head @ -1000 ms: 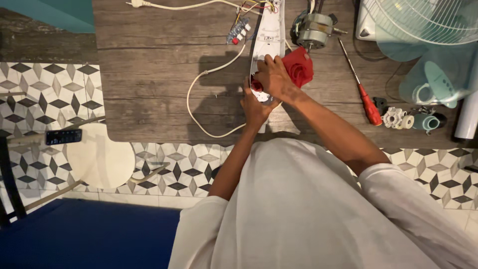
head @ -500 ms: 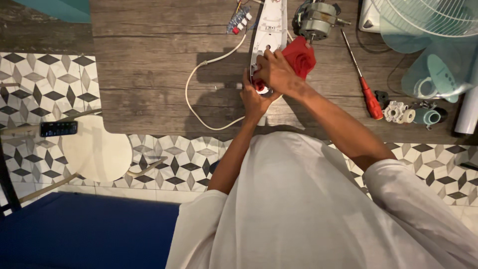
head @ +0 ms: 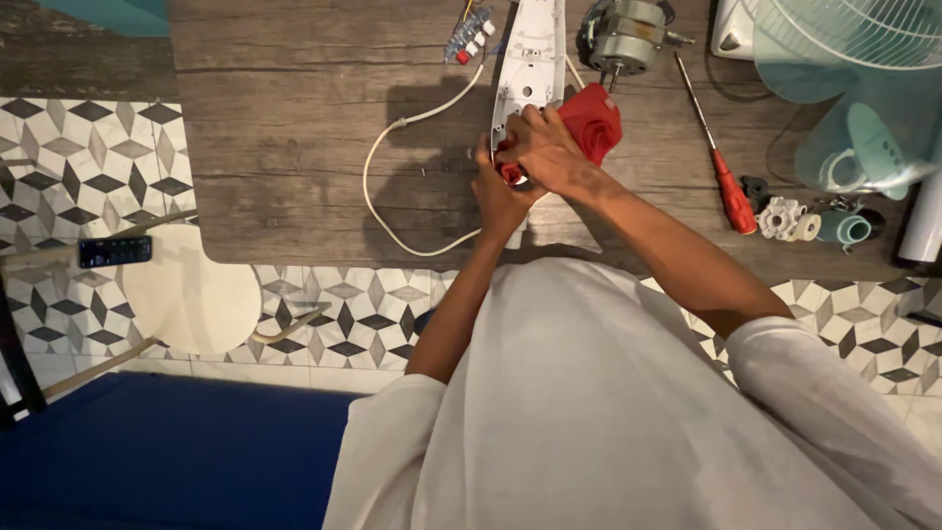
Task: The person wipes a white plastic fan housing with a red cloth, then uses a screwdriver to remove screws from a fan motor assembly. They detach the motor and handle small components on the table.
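**Both hands closed on white housing**

The right hand and left hand meet at the near end of the long white plastic housing, fingers closed on a small red part; the exact grip is hidden. A red cloth touches the housing's right side. Farther right of the housing lies a red-handled screwdriver. The motor sits just right of its far end. A white cable loops left.

Wooden table, patterned tile floor

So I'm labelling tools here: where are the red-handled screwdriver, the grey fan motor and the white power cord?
Red-handled screwdriver (head: 733, 196), head view, on its red handle.
Grey fan motor (head: 628, 34), head view, on its metal body.
White power cord (head: 373, 167), head view, on the loop's left bend.
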